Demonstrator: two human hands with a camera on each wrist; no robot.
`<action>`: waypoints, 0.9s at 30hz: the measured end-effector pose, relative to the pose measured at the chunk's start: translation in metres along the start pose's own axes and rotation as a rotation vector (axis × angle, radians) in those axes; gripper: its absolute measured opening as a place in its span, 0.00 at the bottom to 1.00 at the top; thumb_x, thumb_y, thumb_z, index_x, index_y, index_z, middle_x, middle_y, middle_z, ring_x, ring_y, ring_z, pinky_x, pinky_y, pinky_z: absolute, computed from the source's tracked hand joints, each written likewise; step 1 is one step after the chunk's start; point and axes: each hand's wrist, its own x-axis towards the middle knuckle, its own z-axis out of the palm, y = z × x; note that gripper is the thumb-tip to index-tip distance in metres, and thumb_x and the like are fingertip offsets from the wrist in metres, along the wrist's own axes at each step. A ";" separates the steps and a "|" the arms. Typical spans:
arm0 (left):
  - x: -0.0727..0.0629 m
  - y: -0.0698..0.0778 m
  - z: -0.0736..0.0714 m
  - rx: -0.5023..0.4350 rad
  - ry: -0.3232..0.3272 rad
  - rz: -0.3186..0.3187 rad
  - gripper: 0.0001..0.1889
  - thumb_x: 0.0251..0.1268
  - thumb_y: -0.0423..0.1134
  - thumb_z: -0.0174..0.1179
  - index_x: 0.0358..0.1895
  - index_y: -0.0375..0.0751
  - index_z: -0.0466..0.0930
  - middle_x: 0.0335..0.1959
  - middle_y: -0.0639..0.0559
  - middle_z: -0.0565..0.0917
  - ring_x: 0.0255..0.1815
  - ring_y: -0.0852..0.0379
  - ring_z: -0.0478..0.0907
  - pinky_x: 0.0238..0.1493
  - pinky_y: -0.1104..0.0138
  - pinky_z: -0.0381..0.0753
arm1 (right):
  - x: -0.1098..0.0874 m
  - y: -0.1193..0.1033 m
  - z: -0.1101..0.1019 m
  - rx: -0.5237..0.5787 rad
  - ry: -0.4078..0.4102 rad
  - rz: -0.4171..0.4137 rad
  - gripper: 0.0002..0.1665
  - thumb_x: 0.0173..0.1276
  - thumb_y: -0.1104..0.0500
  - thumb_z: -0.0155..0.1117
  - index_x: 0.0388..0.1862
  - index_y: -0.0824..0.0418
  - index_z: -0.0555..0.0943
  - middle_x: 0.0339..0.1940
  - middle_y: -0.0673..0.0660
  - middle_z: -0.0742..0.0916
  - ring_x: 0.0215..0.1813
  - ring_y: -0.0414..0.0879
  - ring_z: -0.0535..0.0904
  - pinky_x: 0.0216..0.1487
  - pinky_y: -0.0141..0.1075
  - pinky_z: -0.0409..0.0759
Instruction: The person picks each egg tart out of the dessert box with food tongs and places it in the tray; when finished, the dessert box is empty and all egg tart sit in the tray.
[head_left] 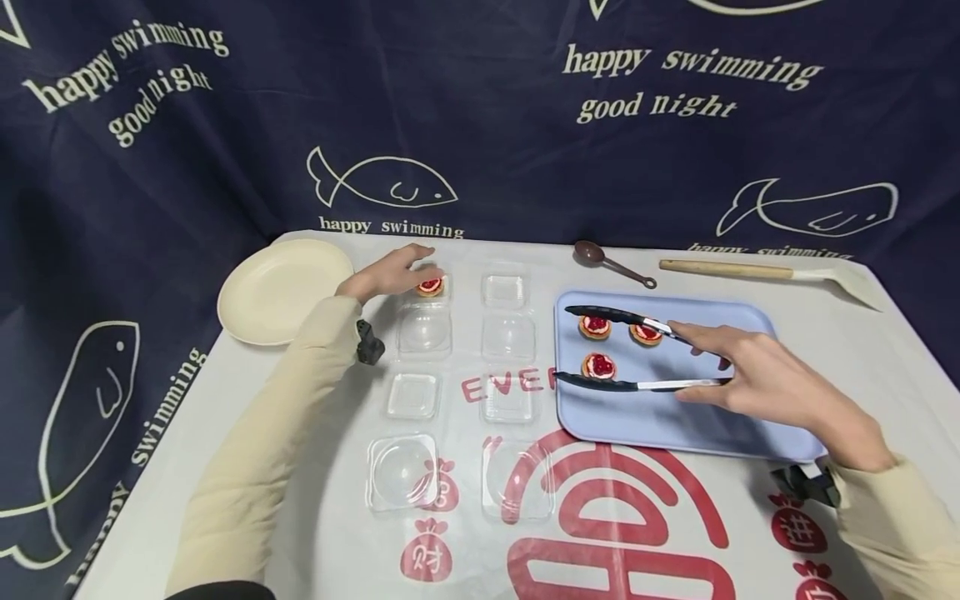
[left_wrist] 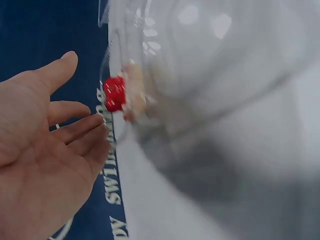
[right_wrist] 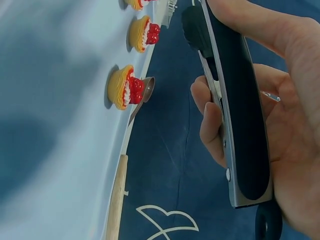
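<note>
My left hand (head_left: 392,273), fingers loosely bent and holding nothing, hovers over a small fruit tart (head_left: 431,287) with a red topping. That tart sits in the back-left clear plastic box; in the left wrist view a gap shows between the fingers and the tart (left_wrist: 120,94). My right hand (head_left: 772,382) grips black-and-silver tongs (head_left: 678,384), their arms spread wide above a blue tray (head_left: 675,425). On the tray lie 3 more tarts, the front one (head_left: 599,366) close to the lower tong tip. Nothing is pinched between the tips.
Several clear plastic boxes (head_left: 412,396) stand in two columns left of the tray, lids folded open. A cream plate (head_left: 285,287) is at the back left. Behind the tray lie a brown spoon (head_left: 615,267) and a wooden-handled spatula (head_left: 731,268). A dark fish-print curtain (head_left: 510,167) hangs beyond the table.
</note>
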 end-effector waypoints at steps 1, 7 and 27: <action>-0.002 -0.003 0.000 -0.003 0.004 0.001 0.33 0.76 0.44 0.49 0.73 0.25 0.52 0.74 0.31 0.56 0.76 0.38 0.51 0.76 0.52 0.51 | 0.001 -0.001 0.000 0.001 -0.001 -0.001 0.50 0.42 0.49 0.84 0.64 0.65 0.76 0.46 0.61 0.87 0.41 0.49 0.83 0.30 0.35 0.76; -0.010 -0.013 -0.001 -0.021 0.051 0.038 0.32 0.75 0.39 0.48 0.72 0.21 0.51 0.75 0.29 0.53 0.76 0.36 0.49 0.75 0.49 0.53 | 0.007 -0.004 0.000 0.002 0.008 -0.036 0.50 0.42 0.49 0.84 0.64 0.65 0.76 0.44 0.59 0.88 0.40 0.49 0.84 0.29 0.34 0.75; -0.015 -0.031 0.007 -0.086 0.030 -0.025 0.38 0.67 0.36 0.61 0.72 0.20 0.52 0.74 0.30 0.55 0.76 0.36 0.52 0.76 0.53 0.50 | 0.037 -0.014 0.003 0.031 0.014 -0.103 0.51 0.43 0.46 0.83 0.64 0.67 0.76 0.55 0.63 0.85 0.54 0.55 0.82 0.45 0.51 0.80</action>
